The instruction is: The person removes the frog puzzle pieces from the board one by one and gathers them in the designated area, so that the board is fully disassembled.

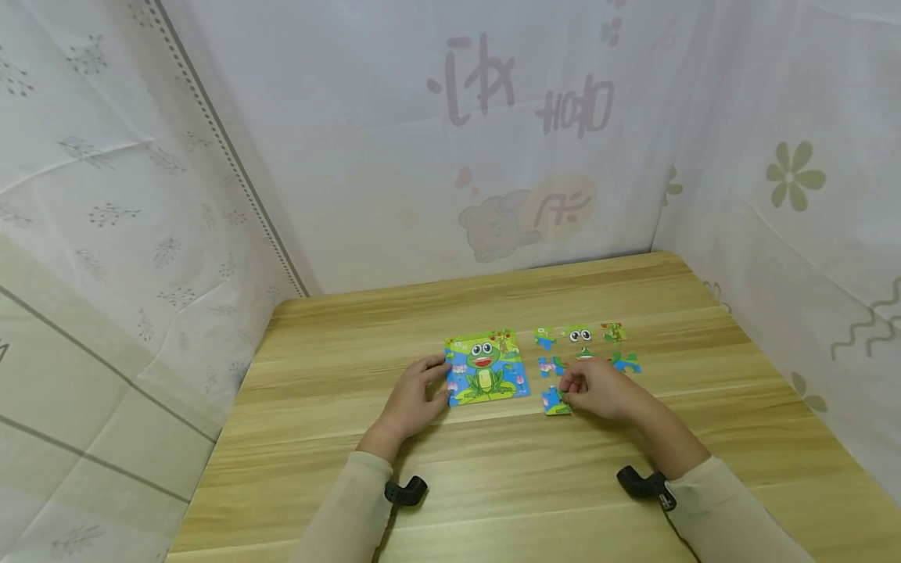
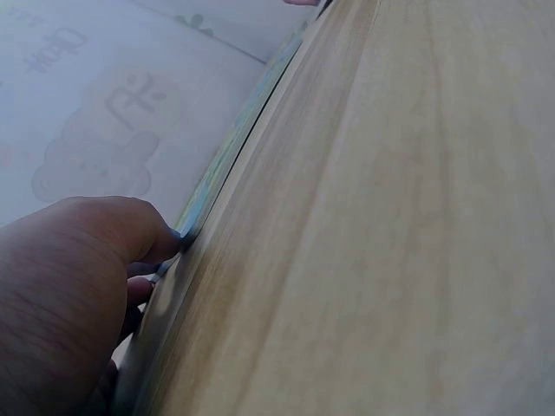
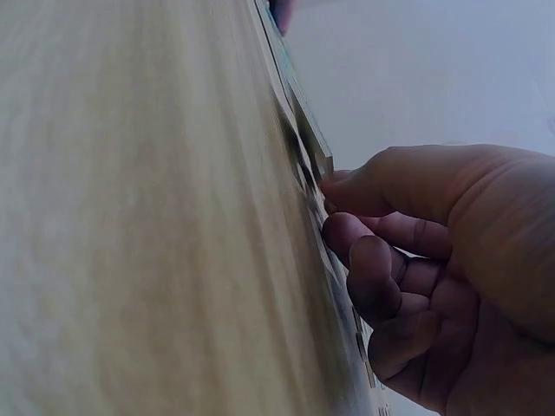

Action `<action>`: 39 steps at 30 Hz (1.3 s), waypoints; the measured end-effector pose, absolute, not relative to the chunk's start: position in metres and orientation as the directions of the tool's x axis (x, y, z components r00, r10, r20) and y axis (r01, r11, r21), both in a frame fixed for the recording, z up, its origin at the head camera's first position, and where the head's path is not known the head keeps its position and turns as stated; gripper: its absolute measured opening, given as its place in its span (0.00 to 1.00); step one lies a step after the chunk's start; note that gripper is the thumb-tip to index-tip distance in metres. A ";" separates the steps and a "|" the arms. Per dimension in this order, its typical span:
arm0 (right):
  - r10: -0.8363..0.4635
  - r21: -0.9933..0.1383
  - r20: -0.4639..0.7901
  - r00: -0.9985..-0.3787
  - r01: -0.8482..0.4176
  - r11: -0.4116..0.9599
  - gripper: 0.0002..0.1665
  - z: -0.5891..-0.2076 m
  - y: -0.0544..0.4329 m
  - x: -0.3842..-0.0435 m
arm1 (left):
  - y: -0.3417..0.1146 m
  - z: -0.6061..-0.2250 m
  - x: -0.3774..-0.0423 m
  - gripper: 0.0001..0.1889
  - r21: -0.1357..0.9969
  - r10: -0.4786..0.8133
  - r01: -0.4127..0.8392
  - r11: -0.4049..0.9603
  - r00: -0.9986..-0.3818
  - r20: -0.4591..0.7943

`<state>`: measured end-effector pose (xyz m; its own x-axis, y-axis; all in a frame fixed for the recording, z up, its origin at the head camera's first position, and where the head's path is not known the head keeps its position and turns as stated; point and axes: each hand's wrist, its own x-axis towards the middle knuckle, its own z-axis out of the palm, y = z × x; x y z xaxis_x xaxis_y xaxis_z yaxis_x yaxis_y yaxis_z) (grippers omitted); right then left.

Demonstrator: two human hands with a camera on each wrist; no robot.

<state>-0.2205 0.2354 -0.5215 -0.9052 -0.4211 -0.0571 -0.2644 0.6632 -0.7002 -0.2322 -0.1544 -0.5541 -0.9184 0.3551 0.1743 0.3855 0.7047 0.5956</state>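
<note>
A square board with a green frog picture (image 1: 486,374) lies flat on the table. My left hand (image 1: 414,397) rests at its left side, thumb and fingertips touching the edge; the left wrist view shows the thumb (image 2: 147,227) against that edge. Several jigsaw pieces lie in rows to the right. Among them are a piece with the frog's eyes (image 1: 580,335) and a blue-green piece (image 1: 626,362). My right hand (image 1: 598,387) pinches a front-row puzzle piece (image 1: 553,402) by its right side between thumb and fingers. That hand partly covers the middle and front pieces.
The wooden table (image 1: 338,344) has its back edge along a printed white curtain (image 1: 352,156). A pale patterned curtain (image 1: 809,258) hangs at the right. Dark wrist devices (image 1: 407,491) sit at both sleeves. A strip of table separates the board from the loose pieces.
</note>
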 end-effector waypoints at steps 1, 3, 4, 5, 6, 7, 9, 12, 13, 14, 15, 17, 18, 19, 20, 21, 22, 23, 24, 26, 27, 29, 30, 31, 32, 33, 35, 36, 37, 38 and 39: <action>-0.426 -0.701 -0.055 -0.903 -0.269 0.661 0.04 -0.521 0.235 -0.221 | -0.155 -0.554 -0.232 0.27 0.595 0.355 0.384 0.706 -0.919 0.171; -0.433 -0.699 -0.053 -0.900 -0.277 0.660 0.04 -0.521 0.236 -0.221 | -0.155 -0.554 -0.232 0.27 0.593 0.355 0.381 0.709 -0.920 0.167; -0.436 -0.698 -0.052 -0.899 -0.279 0.659 0.05 -0.522 0.236 -0.221 | -0.155 -0.554 -0.232 0.27 0.590 0.355 0.381 0.711 -0.920 0.166; -0.437 -0.698 -0.051 -0.898 -0.281 0.658 0.05 -0.522 0.236 -0.221 | -0.155 -0.554 -0.232 0.27 0.592 0.356 0.384 0.708 -0.919 0.169; -0.438 -0.701 -0.052 -0.898 -0.279 0.656 0.05 -0.522 0.237 -0.221 | -0.155 -0.554 -0.232 0.27 0.593 0.357 0.384 0.708 -0.919 0.168; -0.439 -0.703 -0.053 -0.897 -0.278 0.654 0.05 -0.522 0.237 -0.221 | -0.155 -0.554 -0.232 0.27 0.594 0.359 0.386 0.706 -0.918 0.170; -0.435 -0.709 -0.057 -0.899 -0.270 0.651 0.06 -0.523 0.237 -0.221 | -0.155 -0.553 -0.231 0.27 0.598 0.359 0.385 0.703 -0.918 0.168; -0.427 -0.721 -0.061 -0.902 -0.256 0.644 0.06 -0.523 0.238 -0.220 | -0.155 -0.552 -0.231 0.27 0.603 0.357 0.378 0.702 -0.920 0.162; -0.427 -0.726 -0.062 -0.902 -0.252 0.640 0.06 -0.523 0.238 -0.219 | -0.155 -0.552 -0.231 0.27 0.605 0.357 0.380 0.700 -0.920 0.164; -0.424 -0.728 -0.066 -0.903 -0.247 0.639 0.06 -0.523 0.238 -0.219 | -0.154 -0.552 -0.230 0.27 0.606 0.356 0.377 0.701 -0.921 0.161; -0.423 -0.732 -0.068 -0.903 -0.243 0.637 0.06 -0.523 0.238 -0.219 | -0.154 -0.552 -0.230 0.27 0.606 0.355 0.375 0.702 -0.921 0.159; -0.420 -0.734 -0.076 -0.905 -0.234 0.637 0.06 -0.523 0.238 -0.219 | -0.154 -0.552 -0.230 0.27 0.608 0.355 0.373 0.701 -0.922 0.157; -0.418 -0.734 -0.078 -0.905 -0.232 0.639 0.06 -0.523 0.238 -0.218 | -0.154 -0.552 -0.230 0.27 0.608 0.354 0.374 0.700 -0.922 0.158; -0.420 -0.735 -0.079 -0.904 -0.232 0.638 0.06 -0.523 0.238 -0.218 | -0.154 -0.553 -0.230 0.27 0.610 0.354 0.373 0.699 -0.922 0.157; -0.418 -0.733 -0.078 -0.905 -0.232 0.639 0.06 -0.523 0.238 -0.218 | -0.154 -0.553 -0.230 0.27 0.610 0.353 0.372 0.700 -0.922 0.157; -0.419 -0.733 -0.076 -0.905 -0.235 0.639 0.06 -0.523 0.238 -0.218 | -0.154 -0.553 -0.230 0.27 0.610 0.353 0.373 0.699 -0.922 0.159; -0.419 -0.732 -0.073 -0.905 -0.237 0.639 0.06 -0.523 0.238 -0.218 | -0.155 -0.553 -0.230 0.27 0.611 0.354 0.375 0.697 -0.921 0.163; -0.418 -0.731 -0.071 -0.906 -0.237 0.639 0.06 -0.522 0.238 -0.218 | -0.155 -0.553 -0.231 0.27 0.610 0.354 0.378 0.697 -0.920 0.167; -0.417 -0.732 -0.070 -0.906 -0.237 0.639 0.06 -0.522 0.238 -0.218 | -0.155 -0.554 -0.231 0.27 0.609 0.354 0.380 0.697 -0.920 0.170; -0.413 -0.732 -0.073 -0.908 -0.233 0.640 0.06 -0.522 0.238 -0.219 | -0.155 -0.554 -0.231 0.27 0.606 0.355 0.384 0.697 -0.918 0.174; -0.411 -0.733 -0.076 -0.908 -0.229 0.641 0.06 -0.522 0.238 -0.219 | -0.155 -0.554 -0.231 0.27 0.604 0.356 0.385 0.698 -0.918 0.174; -0.412 -0.733 -0.079 -0.908 -0.227 0.641 0.06 -0.522 0.238 -0.219 | -0.155 -0.554 -0.231 0.27 0.603 0.357 0.387 0.698 -0.917 0.176; -0.411 -0.736 -0.082 -0.908 -0.223 0.640 0.06 -0.522 0.238 -0.219 | -0.155 -0.554 -0.231 0.27 0.604 0.357 0.386 0.697 -0.918 0.174; -0.410 -0.737 -0.084 -0.908 -0.221 0.639 0.06 -0.522 0.238 -0.218 | -0.155 -0.554 -0.231 0.27 0.605 0.356 0.385 0.697 -0.918 0.174; -0.409 -0.738 -0.085 -0.908 -0.219 0.638 0.06 -0.522 0.238 -0.218 | -0.155 -0.554 -0.231 0.27 0.607 0.355 0.383 0.696 -0.919 0.172; -0.410 -0.739 -0.085 -0.908 -0.218 0.637 0.06 -0.521 0.238 -0.218 | -0.155 -0.554 -0.231 0.27 0.608 0.354 0.381 0.697 -0.919 0.171; -0.411 -0.743 -0.084 -0.908 -0.218 0.633 0.06 -0.521 0.238 -0.218 | -0.155 -0.554 -0.231 0.27 0.607 0.352 0.379 0.698 -0.920 0.170; -0.406 -0.745 -0.089 -0.909 -0.211 0.633 0.06 -0.521 0.238 -0.218 | -0.155 -0.554 -0.232 0.27 0.607 0.352 0.378 0.699 -0.921 0.169; -0.406 -0.745 -0.089 -0.909 -0.210 0.634 0.06 -0.521 0.238 -0.218 | -0.155 -0.555 -0.232 0.27 0.606 0.352 0.379 0.700 -0.921 0.169; -0.406 -0.745 -0.090 -0.910 -0.209 0.634 0.06 -0.520 0.238 -0.218 | -0.155 -0.555 -0.232 0.27 0.604 0.353 0.380 0.701 -0.920 0.169; -0.406 -0.745 -0.090 -0.910 -0.209 0.634 0.06 -0.520 0.238 -0.218 | -0.155 -0.555 -0.232 0.27 0.602 0.354 0.381 0.702 -0.920 0.169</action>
